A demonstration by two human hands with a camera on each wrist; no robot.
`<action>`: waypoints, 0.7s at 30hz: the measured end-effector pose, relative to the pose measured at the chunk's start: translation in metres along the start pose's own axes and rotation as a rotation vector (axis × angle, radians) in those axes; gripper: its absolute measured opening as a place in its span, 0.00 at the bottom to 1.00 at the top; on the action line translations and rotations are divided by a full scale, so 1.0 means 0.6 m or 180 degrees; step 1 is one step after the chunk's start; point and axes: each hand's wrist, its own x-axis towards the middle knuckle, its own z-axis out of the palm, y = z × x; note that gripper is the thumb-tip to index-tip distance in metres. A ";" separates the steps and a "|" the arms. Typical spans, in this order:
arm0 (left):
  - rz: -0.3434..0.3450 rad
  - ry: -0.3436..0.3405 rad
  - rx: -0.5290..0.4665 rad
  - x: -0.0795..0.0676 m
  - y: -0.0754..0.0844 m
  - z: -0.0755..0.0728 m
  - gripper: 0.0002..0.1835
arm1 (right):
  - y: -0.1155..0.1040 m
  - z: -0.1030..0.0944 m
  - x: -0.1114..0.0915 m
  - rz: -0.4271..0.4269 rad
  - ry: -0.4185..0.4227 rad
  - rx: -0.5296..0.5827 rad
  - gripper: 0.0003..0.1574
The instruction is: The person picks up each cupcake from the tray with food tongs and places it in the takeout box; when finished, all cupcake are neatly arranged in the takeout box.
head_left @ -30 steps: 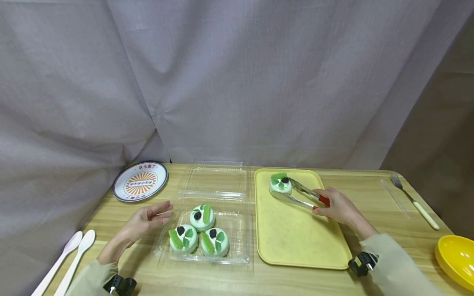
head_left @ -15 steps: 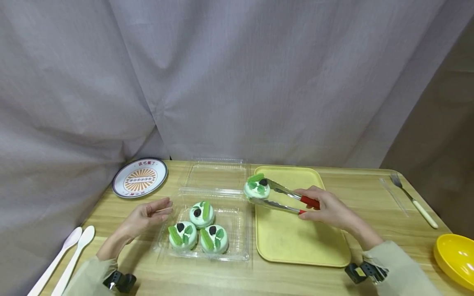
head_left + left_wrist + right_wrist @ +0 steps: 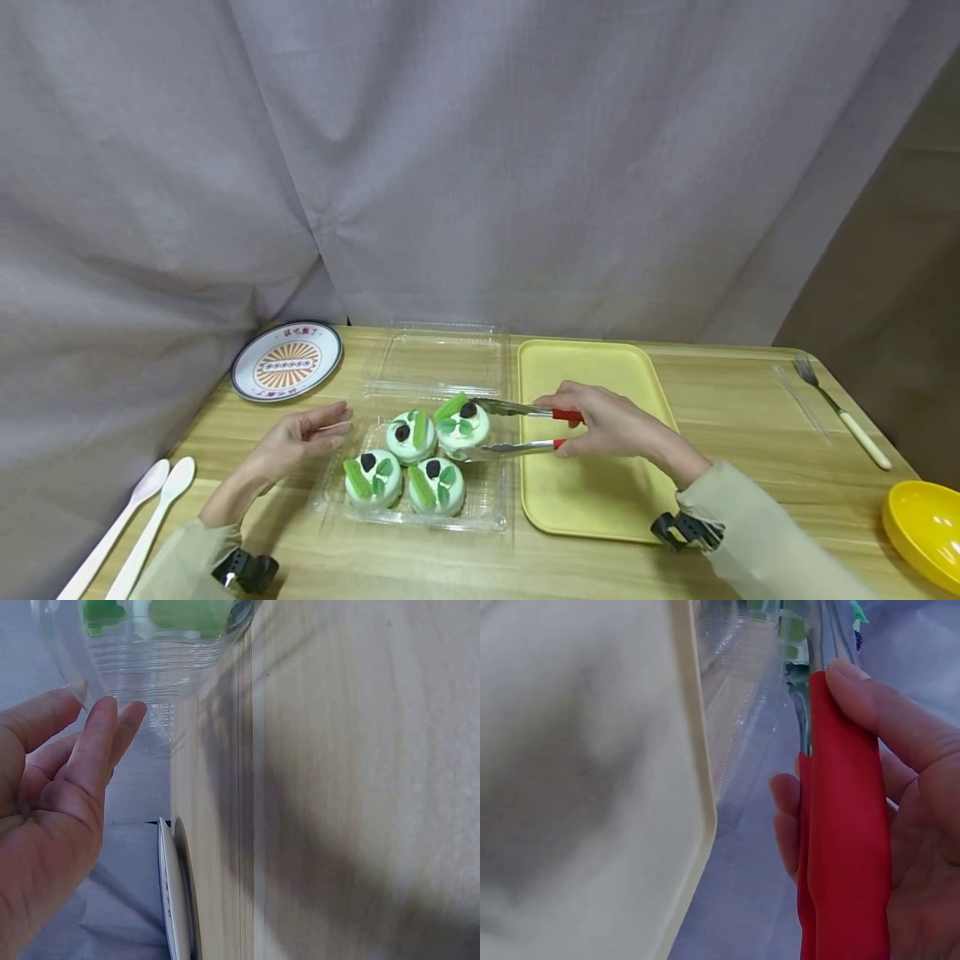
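Observation:
Red-handled metal tongs [image 3: 517, 448] are gripped in my right hand [image 3: 618, 429]. Their tips lie on either side of a pale green round cake [image 3: 462, 429] topped with a dark berry and green pieces. That cake is at the back right of a clear plastic box [image 3: 480, 523]; whether it rests on the bottom cannot be seen. Beside it in the box sit three similar cakes, among them a front left cake [image 3: 373, 481]. My left hand [image 3: 300, 442] is at the box's left side, fingers nearly straight, fingertips at the rim in the left wrist view.
The box's clear lid [image 3: 438, 362] lies folded back. To the right is a yellow tray [image 3: 600, 500], beyond it a fork [image 3: 847, 412] and a yellow bowl [image 3: 926, 533]. A patterned plate [image 3: 288, 362] and two white spoons [image 3: 161, 508] are at left.
My right hand has carried the cake in the tongs leftward from the yellow tray into the clear box. The left hand has stayed at the box's left side.

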 end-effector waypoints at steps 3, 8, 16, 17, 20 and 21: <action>0.0004 -0.0009 0.0013 0.000 0.000 0.000 0.35 | -0.008 -0.003 0.007 0.0084 -0.0042 -0.0174 0.33; 0.0000 -0.0016 -0.0007 0.001 0.000 -0.001 0.35 | -0.019 -0.009 0.014 0.0200 -0.0066 -0.0403 0.33; -0.0121 0.0017 0.0015 -0.001 0.000 -0.003 0.35 | -0.041 -0.020 0.027 0.0345 -0.0187 -0.0689 0.33; -0.0128 0.0017 0.0028 -0.001 0.000 -0.003 0.35 | -0.044 -0.021 0.029 0.0363 -0.0208 -0.0712 0.32; -0.0101 0.0001 0.0018 -0.001 0.000 -0.003 0.35 | -0.051 -0.023 0.035 0.0430 -0.0291 -0.0731 0.31; -0.0093 -0.0003 0.0012 -0.001 0.000 -0.003 0.35 | -0.053 -0.023 0.037 0.0444 -0.0313 -0.0726 0.31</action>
